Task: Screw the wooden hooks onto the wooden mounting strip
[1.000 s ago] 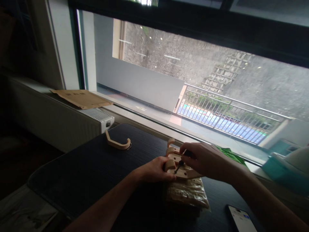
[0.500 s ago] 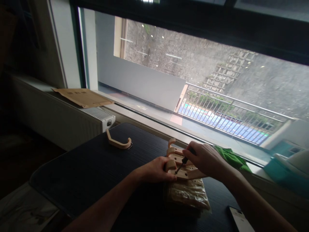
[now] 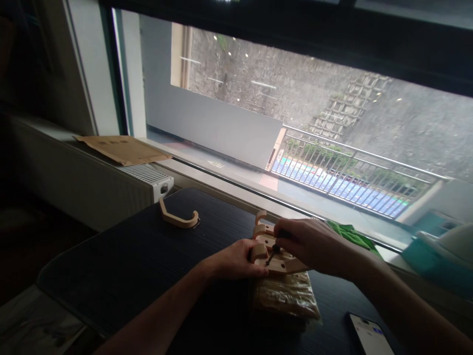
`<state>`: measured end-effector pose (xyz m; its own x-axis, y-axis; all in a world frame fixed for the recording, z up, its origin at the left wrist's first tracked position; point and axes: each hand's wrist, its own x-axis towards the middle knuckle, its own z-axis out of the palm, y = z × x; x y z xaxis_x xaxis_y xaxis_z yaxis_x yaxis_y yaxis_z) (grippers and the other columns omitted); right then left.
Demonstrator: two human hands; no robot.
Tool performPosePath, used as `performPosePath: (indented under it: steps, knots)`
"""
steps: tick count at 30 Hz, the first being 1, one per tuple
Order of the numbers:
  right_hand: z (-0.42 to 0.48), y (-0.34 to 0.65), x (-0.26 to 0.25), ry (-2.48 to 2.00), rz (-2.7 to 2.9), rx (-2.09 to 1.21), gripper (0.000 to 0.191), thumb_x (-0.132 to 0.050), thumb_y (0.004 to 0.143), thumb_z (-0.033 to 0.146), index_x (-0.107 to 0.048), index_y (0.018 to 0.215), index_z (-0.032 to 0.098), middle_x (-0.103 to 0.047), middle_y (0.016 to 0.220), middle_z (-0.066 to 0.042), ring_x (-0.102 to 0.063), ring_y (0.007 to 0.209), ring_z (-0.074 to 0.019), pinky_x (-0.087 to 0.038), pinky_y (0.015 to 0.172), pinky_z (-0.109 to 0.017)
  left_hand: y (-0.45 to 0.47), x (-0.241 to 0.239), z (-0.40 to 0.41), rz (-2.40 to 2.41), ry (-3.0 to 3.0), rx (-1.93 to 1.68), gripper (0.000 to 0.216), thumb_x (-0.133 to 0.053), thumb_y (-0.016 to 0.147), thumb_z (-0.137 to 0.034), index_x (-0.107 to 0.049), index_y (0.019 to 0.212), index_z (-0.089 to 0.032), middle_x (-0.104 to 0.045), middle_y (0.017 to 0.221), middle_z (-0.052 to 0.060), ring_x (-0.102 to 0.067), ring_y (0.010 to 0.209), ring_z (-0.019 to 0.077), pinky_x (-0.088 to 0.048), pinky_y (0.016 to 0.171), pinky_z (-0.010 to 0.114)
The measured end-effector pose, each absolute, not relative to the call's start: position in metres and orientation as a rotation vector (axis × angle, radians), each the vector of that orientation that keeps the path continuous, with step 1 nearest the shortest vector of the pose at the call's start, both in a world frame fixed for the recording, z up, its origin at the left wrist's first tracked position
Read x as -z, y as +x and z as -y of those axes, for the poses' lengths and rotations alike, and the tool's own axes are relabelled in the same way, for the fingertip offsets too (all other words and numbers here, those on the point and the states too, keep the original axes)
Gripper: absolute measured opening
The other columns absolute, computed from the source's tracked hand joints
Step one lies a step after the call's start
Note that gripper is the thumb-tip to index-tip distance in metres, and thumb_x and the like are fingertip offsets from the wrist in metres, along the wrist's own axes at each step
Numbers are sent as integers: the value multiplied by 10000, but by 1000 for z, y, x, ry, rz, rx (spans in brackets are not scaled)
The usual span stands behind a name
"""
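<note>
My right hand [image 3: 306, 241] is closed round the dark handle of a screwdriver [image 3: 274, 250]. Its tip points down at the nearest of several curved wooden hooks, beside a dark hole. That wooden hook [image 3: 273, 266] is gripped at its curled end by my left hand [image 3: 236, 259], thumb in front. Behind it stand more wooden hooks [image 3: 260, 217] in a row, partly covered by my hands. Under them lies a stack of pieces in a clear plastic wrapper [image 3: 284, 296]. Another wooden hook [image 3: 179, 220] rests alone at the table's far left.
The dark table [image 3: 129, 261] stands against the window sill. A phone [image 3: 369, 333] lies at the front right. A green cloth [image 3: 353, 238] and a teal container [image 3: 424, 256] are on the right. A brown envelope [image 3: 123, 149] lies above the radiator [image 3: 148, 180].
My right hand has turned and shifted slightly on the screwdriver handle, whose shaft shows less. My left hand keeps its hold on the hook. The view has shifted a little.
</note>
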<state>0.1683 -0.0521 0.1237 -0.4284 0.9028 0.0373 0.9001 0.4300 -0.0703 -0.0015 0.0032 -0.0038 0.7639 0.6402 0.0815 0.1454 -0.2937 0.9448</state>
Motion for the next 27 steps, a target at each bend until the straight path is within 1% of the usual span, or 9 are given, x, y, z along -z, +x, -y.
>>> performPosePath:
  steps: [6,11,14,16,18,20,23,27]
  knots:
    - [48,174,-105,-1840,2349,10,201,-479,862,366,-592,808,209,-573,593,27,-411,493,-97,-252,505,-233,-1,6,-5,-566,1818,-552,207,-674,680,-261,-581,831,-153,-521,735,-39,-474,672,114,-383,617,211]
    - [52,166,-108,-1913,2299,81,230,-492,852,400,-610,789,213,-570,582,19,-419,496,-102,-237,503,-239,-1,4,-4,-532,1803,-578,209,-674,683,-260,-599,843,-147,-529,721,-41,-472,660,108,-379,614,205]
    - [56,160,-115,-1797,2472,144,227,-484,867,402,-616,800,231,-585,621,19,-435,516,-102,-222,505,-243,-1,4,-3,-560,1821,-577,207,-672,681,-253,-595,840,-145,-525,716,-42,-471,657,109,-380,615,209]
    - [58,157,-118,-1661,2588,165,200,-472,885,365,-621,838,241,-612,691,14,-469,555,-103,-224,517,-247,-1,4,-3,-569,1824,-570,217,-668,683,-251,-599,858,-143,-531,717,-40,-475,654,111,-384,618,213]
    - [59,155,-117,-1555,2661,141,188,-448,905,323,-616,886,241,-629,747,6,-502,595,-105,-231,530,-250,-1,5,-3,-569,1823,-563,232,-662,686,-246,-607,885,-141,-544,735,-35,-485,662,115,-391,627,217]
    - [57,154,-113,-1495,2688,104,192,-422,918,313,-593,890,231,-630,756,3,-508,603,-108,-236,537,-252,-1,5,-3,-569,1826,-560,232,-654,692,-246,-612,895,-144,-552,749,-31,-493,674,119,-394,629,218]
    - [49,156,-102,-1507,2610,114,195,-419,913,342,-541,832,213,-599,676,15,-473,552,-106,-226,526,-248,-1,6,-3,-575,1839,-579,194,-652,695,-254,-602,851,-151,-544,742,-34,-490,675,119,-391,620,213]
    - [37,164,-88,-1703,2366,125,191,-431,897,362,-494,805,207,-556,593,29,-433,502,-105,-221,510,-240,-1,6,-4,-580,1832,-580,207,-664,684,-253,-585,849,-156,-533,735,-39,-485,669,115,-390,617,209]
